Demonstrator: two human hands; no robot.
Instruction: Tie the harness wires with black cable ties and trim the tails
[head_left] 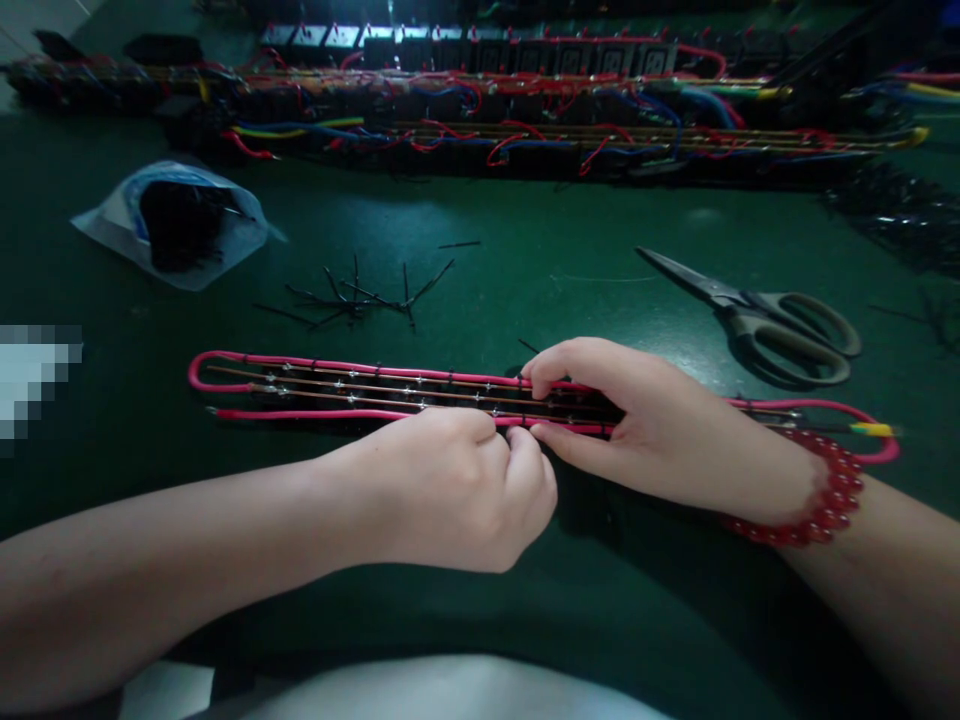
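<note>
A long wired strip (341,386), with thin metal rails, solder joints and red wire along both edges, lies across the table in front of me. Small black ties bind the red wire (390,372) to it at intervals. My right hand (637,420) spans the strip right of its middle, fingers on the far edge and thumb on the near edge. Against the near edge, my left hand (465,490) is closed in a pinch. Whatever lies between those fingertips is hidden. A red bead bracelet (832,490) circles my right wrist.
Loose black cable ties (360,300) lie beyond the strip, beside an open plastic bag (240,235) of more. Scissors (757,315) rest at the right, with a dark plastic bundle (900,210) behind. Other wired strips (525,135) line the back.
</note>
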